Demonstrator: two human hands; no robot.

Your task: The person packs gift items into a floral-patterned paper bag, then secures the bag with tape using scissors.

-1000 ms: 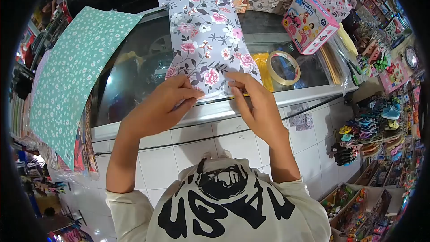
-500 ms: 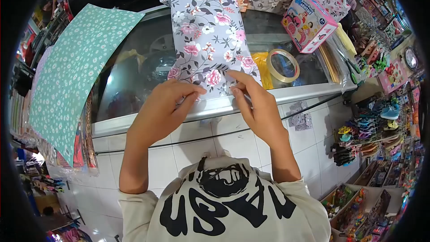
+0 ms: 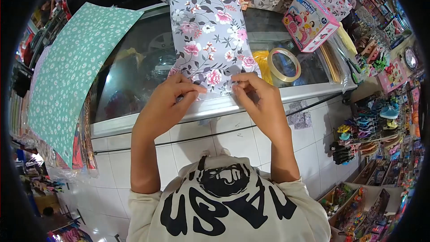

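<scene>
Floral paper points lengthwise forward, left grip pinching its near edge (can't tell whether the right grip is closed).

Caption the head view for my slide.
Left hand and right hand at the near end of grey floral paper on a glass-topped counter, beside a tape roll.

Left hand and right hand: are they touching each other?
Apart: the head view shows floral paper in the gap between the left hand and the right hand.
</scene>
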